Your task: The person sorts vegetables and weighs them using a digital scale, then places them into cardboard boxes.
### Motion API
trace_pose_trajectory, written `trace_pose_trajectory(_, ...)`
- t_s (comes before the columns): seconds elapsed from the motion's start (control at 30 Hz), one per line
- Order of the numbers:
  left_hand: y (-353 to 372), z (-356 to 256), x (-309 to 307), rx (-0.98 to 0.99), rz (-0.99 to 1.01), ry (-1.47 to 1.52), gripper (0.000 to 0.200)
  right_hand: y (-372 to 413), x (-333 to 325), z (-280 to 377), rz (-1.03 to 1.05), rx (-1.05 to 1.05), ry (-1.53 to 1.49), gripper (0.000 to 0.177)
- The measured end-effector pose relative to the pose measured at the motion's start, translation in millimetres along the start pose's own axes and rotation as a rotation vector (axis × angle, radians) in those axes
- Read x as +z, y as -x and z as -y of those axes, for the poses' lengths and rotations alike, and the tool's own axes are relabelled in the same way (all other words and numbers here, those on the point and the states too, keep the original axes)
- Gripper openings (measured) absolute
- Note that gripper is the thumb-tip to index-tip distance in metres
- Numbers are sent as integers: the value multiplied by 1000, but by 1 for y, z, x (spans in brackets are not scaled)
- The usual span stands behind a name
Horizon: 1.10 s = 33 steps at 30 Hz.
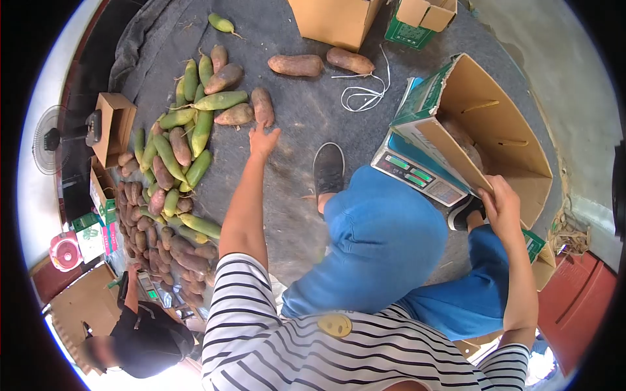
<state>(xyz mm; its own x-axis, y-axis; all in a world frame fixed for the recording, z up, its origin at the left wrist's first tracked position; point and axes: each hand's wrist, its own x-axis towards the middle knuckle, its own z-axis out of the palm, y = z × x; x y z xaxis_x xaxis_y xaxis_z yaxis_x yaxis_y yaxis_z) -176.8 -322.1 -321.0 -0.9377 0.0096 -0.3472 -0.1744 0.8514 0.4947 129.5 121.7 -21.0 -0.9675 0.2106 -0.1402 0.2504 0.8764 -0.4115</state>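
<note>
My left hand (pixel 263 140) reaches forward with its thumb spread apart, its fingertips at the near end of a reddish-brown root vegetable (pixel 262 104) like a large sweet potato. Another such root (pixel 235 115) lies just left of it, beside a heap of green radishes (pixel 171 156). On the right, my right hand (pixel 502 203) is closed around the near edge of an open cardboard box (pixel 450 146). The box stands tilted on a digital scale (pixel 417 171) with lit green displays. A brownish root (pixel 466 140) shows partly inside; the rest of its contents is hidden.
Two roots (pixel 297 65) and white string (pixel 365 94) lie ahead on the dark ground cloth. Further boxes (pixel 336 23) stand at the far edge. A fan (pixel 52 138) and many smaller roots (pixel 147 234) are at left. Another person (pixel 153 342) works at lower left.
</note>
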Motion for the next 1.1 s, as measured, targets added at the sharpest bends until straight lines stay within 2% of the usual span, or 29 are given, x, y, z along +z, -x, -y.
trace_pose_trajectory(0.13,-28,-2,2,-34,141,140,73,-2,1,1,10,19,11,15)
trace_pose_trajectory(0.27,-57,8,15,-85,203,148,68,-2,0,3,1,28,6,15)
trace_pose_trajectory(0.33,-53,7,20,-25,106,65,61,-3,0,4,-3,20,15,16)
trace_pose_trajectory(0.4,-24,-23,8,47,-7,-53,51,-4,1,4,-3,23,14,16)
trace_pose_trajectory(0.5,2,-51,5,423,10,-65,41,-3,1,5,0,38,2,17)
trace_pose_trajectory(0.6,4,-71,26,346,-272,113,36,-3,1,6,-4,34,-1,17)
trace_pose_trajectory(0.73,-16,-84,47,398,-264,-84,58,-3,1,4,-5,36,8,17)
trace_pose_trajectory(0.83,-37,-100,73,154,-195,145,84,-3,1,0,-5,23,20,18)
trace_pose_trajectory(0.93,-52,-110,76,-258,-47,172,101,-4,2,-1,-17,1,17,18)
trace_pose_trajectory(1.03,-90,-65,118,-402,-58,274,84,-5,1,1,-8,13,11,19)
trace_pose_trajectory(1.1,-101,-59,131,-454,-99,373,75,-5,1,-1,-13,5,10,19)
